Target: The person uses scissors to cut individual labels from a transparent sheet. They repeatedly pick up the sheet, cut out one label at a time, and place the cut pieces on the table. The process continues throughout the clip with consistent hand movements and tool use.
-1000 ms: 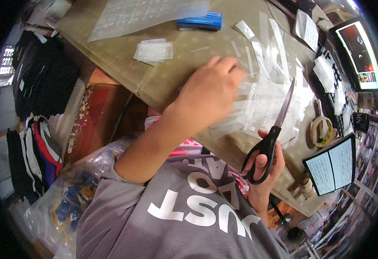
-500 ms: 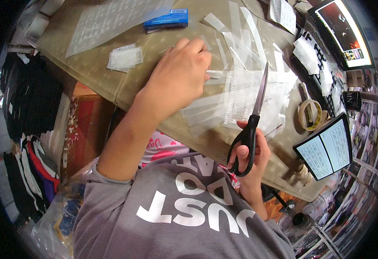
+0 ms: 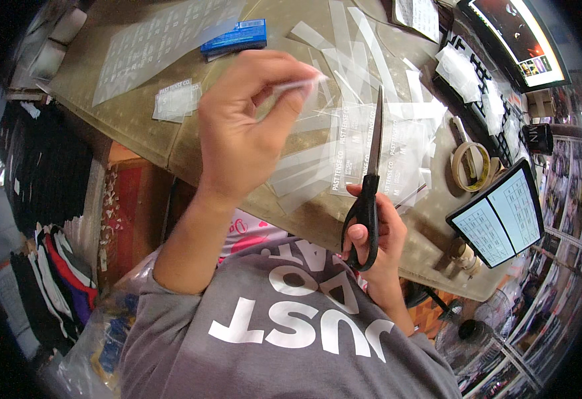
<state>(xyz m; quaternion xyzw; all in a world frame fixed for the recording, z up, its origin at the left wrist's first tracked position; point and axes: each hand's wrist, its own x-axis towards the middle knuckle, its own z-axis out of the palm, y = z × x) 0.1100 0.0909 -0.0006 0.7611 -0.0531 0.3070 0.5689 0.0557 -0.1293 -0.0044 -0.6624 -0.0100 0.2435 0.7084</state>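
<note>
Several cut labels (image 3: 174, 103) are piled; one printed sheet (image 3: 141, 56) is left uncut. Film (image 3: 294, 84), apparently, is pinched by the left hand (image 3: 244, 130); scissors (image 3: 368, 203) are gripped by the right hand (image 3: 388, 239).

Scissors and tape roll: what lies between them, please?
The head view shows printed clear sheets, then bare table, between the scissors and the tape roll.

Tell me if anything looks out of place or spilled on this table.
Two things look untidy: pale strips lie loose and criss-crossed beyond the scissors in the right hand, and pale pieces rest on the dark keyboard, covering some keys. I see no spill.
</note>
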